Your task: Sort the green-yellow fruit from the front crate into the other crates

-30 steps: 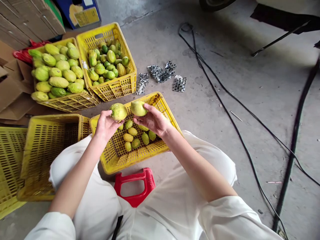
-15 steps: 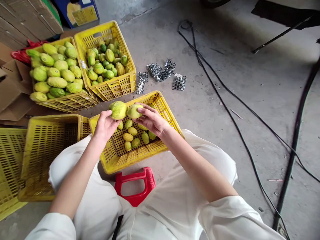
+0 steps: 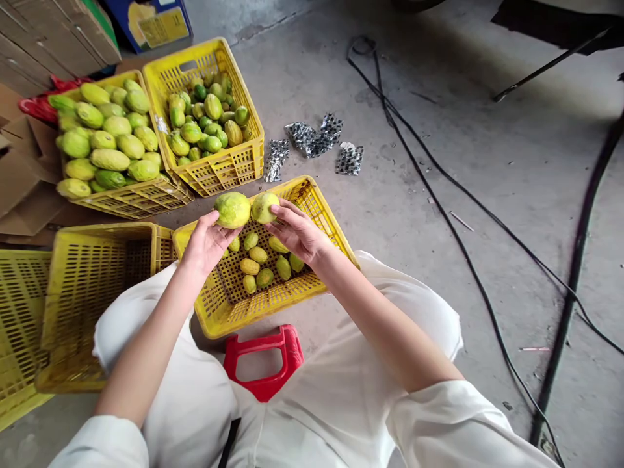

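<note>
My left hand (image 3: 203,242) is closed around a large yellow-green oval fruit (image 3: 233,210), with the thumb on its left side. A smaller, paler yellow-green fruit (image 3: 264,208) sits in the fingers of my right hand (image 3: 298,229). The two fruits are side by side, almost touching, above the far part of a yellow plastic crate (image 3: 236,318). Several smaller fruits, among them a yellowish one (image 3: 249,266), lie on the bottom of that crate. The hands and held fruits hide part of its inside.
Two yellow crates of fruit, a heaped left one (image 3: 131,205) and a right one (image 3: 221,175), stand at the back left. Another yellow crate (image 3: 78,292) is on the left. Crumpled foil packets (image 3: 314,138), black cables (image 3: 439,214) and a red plastic stool (image 3: 263,387) are nearby.
Both fruits have been turned a little in my fingers and moved slightly up and to the right. The crates and the fruit in them stay as they were.
</note>
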Motion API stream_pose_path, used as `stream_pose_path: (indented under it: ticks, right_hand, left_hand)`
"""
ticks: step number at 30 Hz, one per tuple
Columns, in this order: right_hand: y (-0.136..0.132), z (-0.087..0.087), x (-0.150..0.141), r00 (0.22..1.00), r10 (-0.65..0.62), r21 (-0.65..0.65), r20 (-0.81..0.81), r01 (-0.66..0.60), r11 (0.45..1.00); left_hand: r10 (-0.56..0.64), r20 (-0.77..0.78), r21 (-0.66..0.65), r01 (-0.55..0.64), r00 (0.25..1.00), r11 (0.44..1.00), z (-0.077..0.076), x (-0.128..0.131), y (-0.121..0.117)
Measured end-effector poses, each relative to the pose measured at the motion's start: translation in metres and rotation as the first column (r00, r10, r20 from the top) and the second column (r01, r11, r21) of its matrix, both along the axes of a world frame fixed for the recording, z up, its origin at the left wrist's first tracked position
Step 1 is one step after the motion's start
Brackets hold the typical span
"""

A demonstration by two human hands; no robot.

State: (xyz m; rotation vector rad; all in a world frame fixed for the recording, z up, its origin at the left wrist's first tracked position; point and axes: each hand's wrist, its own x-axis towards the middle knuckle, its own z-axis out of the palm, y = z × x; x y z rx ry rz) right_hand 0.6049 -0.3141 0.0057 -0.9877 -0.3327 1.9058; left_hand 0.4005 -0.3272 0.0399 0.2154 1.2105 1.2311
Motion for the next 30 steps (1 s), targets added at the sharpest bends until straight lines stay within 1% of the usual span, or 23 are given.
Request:
stream_pose_path:
  ticks: [5,10,13,16,18,22,26,30]
  right_hand:
    - [-0.001,0.009,-0.003,1.0,-0.009,-0.046,0.013,0.009,0.999]
    - [-0.006,0.018,-0.009,0.999,0.053,-0.106,0.008,-0.051,0.993]
    - [-0.006,0.018,-0.009,0.997,0.081,-0.106,-0.016,-0.082,0.991]
    - [-0.005,0.015,-0.009,0.997,0.079,-0.088,-0.009,-0.079,0.993]
    - [-0.003,0.013,-0.008,0.997,0.082,-0.054,0.009,-0.081,0.995]
    - [-0.001,0.011,-0.009,0.995,0.093,0.015,0.03,-0.094,0.995]
    - [-0.001,0.011,-0.01,0.991,0.12,0.056,0.05,-0.123,0.991]
    - [0.0,0.014,-0.008,0.983,0.146,0.07,0.114,-0.154,0.986]
  left_hand:
    - [0.014,0.018,-0.012,-0.014,1.0,1.0,0.009,0.002,0.0]
    - [0.065,0.033,-0.05,-0.063,0.997,0.997,0.016,0.005,0.002]
    - [0.096,0.014,-0.076,-0.094,0.995,0.993,0.019,0.005,0.004]
    - [0.083,-0.013,-0.114,-0.084,0.996,0.99,0.02,0.003,0.006]
    - [0.053,-0.036,-0.121,-0.057,0.998,0.991,0.019,0.0,0.008]
    - [-0.01,-0.071,-0.068,0.005,0.997,0.998,0.015,-0.006,0.008]
    - [-0.052,-0.106,-0.038,0.048,0.993,0.998,0.007,-0.009,0.008]
    - [-0.083,-0.135,-0.025,0.08,0.987,0.996,0.0,-0.012,0.009]
